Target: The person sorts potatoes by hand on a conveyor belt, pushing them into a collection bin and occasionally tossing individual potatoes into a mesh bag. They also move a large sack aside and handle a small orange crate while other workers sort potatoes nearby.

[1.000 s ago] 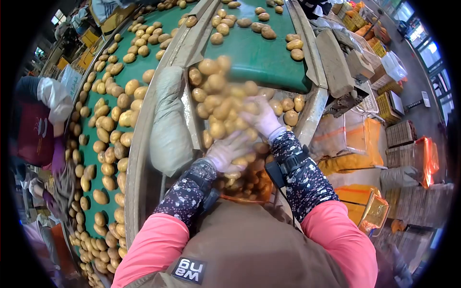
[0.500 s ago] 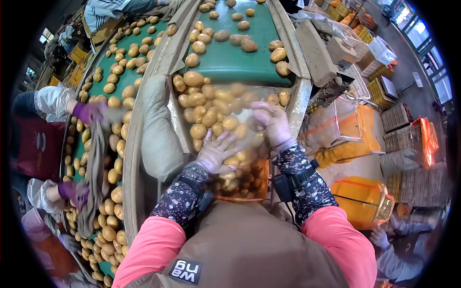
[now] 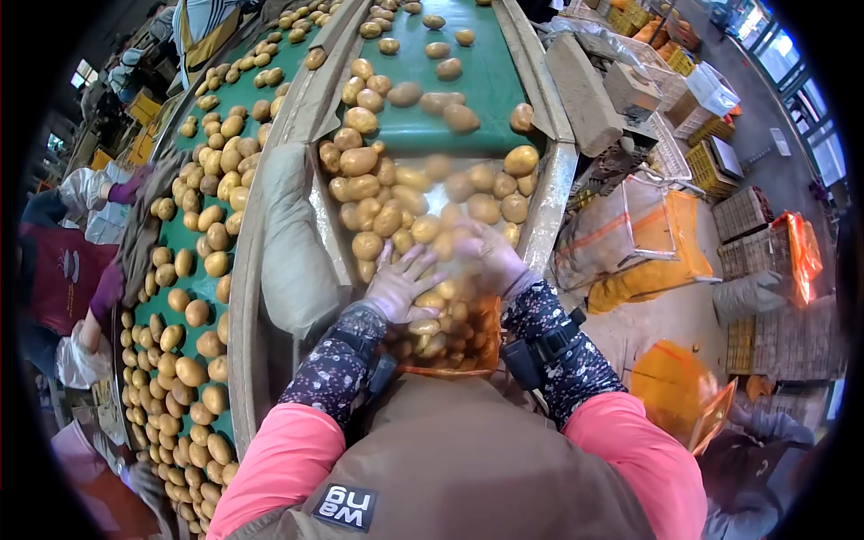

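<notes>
Potatoes point(image 3: 387, 216) are piled on the metal chute point(image 3: 552, 211) at the end of a green belt point(image 3: 432, 126). My left hand point(image 3: 402, 283), gloved, lies with fingers spread on the potatoes at the chute's lower left. My right hand point(image 3: 490, 255), also gloved, rests against the potatoes on the right; its fingers are blurred, so their grip cannot be made out. Below both hands, an orange mesh bag point(image 3: 489, 337) at the chute's mouth holds several potatoes.
A grey padded cushion point(image 3: 292, 243) lines the chute's left side. Another green belt point(image 3: 256, 85) with potatoes runs at left, beside a co-worker in purple gloves point(image 3: 108, 288). Orange bags point(image 3: 670, 382), crates point(image 3: 742, 216) and another person point(image 3: 756, 468) are at right.
My right hand has moved down and left over the potatoes. More potatoes have come onto the chute's right side. The co-worker's hands and grey cloth have moved up and left.
</notes>
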`<act>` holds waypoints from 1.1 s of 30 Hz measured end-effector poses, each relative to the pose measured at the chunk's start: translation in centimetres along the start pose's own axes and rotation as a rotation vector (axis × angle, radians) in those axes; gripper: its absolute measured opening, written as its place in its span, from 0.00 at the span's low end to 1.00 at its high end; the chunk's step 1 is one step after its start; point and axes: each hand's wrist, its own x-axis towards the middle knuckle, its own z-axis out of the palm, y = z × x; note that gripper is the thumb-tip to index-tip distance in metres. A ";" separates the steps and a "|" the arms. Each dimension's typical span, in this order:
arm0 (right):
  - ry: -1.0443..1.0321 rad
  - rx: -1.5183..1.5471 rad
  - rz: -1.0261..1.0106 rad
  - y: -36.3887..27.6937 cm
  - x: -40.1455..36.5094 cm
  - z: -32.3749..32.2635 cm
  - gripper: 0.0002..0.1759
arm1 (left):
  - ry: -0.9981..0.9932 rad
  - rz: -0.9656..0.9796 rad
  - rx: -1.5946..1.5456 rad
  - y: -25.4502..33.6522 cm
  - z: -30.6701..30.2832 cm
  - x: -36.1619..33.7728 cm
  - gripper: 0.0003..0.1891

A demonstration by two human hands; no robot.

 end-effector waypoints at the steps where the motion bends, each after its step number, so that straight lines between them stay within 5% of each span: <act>1: -0.008 0.013 -0.007 -0.3 -0.1 0.3 0.26 | -0.004 0.000 -0.004 -0.1 0.0 0.1 0.39; 5: 0.029 0.108 -0.006 -2.3 -1.5 2.3 0.28 | -0.021 -0.004 -0.003 -0.3 -0.5 0.5 0.40; 8: 0.143 -0.125 -0.170 -2.8 -1.5 3.0 0.30 | -0.045 -0.012 0.005 -0.3 -0.5 0.6 0.40; 14: -0.020 0.196 -0.072 -1.4 -1.0 2.0 0.35 | -0.076 -0.020 0.006 -0.1 -0.4 0.7 0.40; 26: -0.288 0.531 0.023 0.2 -0.1 0.2 0.22 | -0.040 -0.010 -0.008 -0.1 -0.3 0.9 0.40; 30: -0.126 -0.255 -0.391 1.5 0.3 0.2 0.22 | -0.028 -0.007 -0.009 -0.2 -0.2 0.8 0.40; 33: -0.077 -0.214 -0.414 1.3 -0.2 0.6 0.21 | -0.027 -0.005 -0.006 -0.2 0.0 0.9 0.40</act>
